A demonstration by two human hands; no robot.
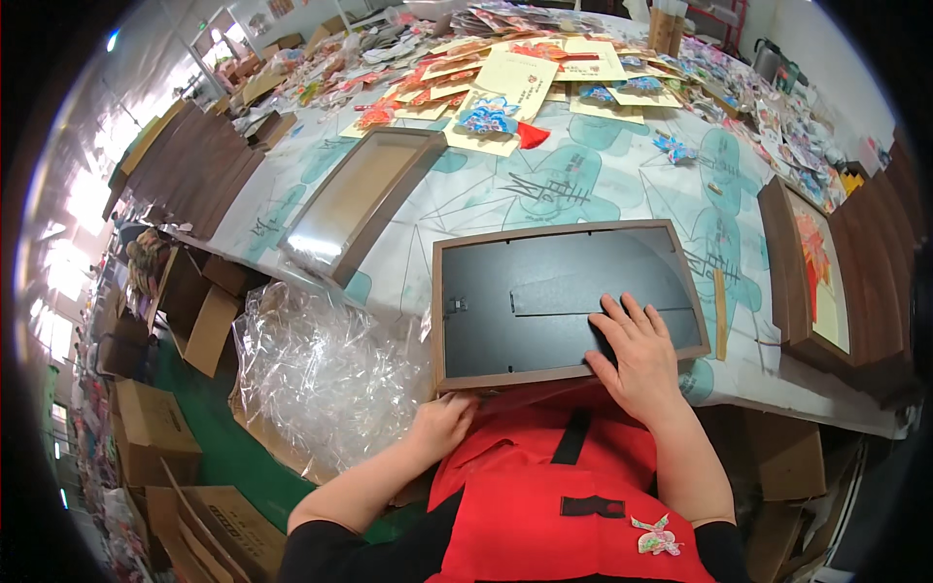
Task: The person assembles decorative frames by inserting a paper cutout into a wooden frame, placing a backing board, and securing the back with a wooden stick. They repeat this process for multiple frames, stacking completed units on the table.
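A brown picture frame [573, 303] lies face down at the table's near edge, its black backing board up, with a stand flap and small metal tabs. My right hand [637, 360] rests flat on the right part of the backing, fingers spread. At the frame's near left edge, my left hand [442, 426] is closed against the rim; its fingertips are partly hidden. Farther left lies another brown frame [364, 199], a deep one with a shiny clear front and a pale inside.
Yellow cards [505, 92] with blue and red flower pieces are heaped at the back. Stacked frames stand at left [190, 170] and right [875, 262]. A gold strip [720, 316] lies beside my frame. Crumpled clear film [321, 374] fills a carton at lower left.
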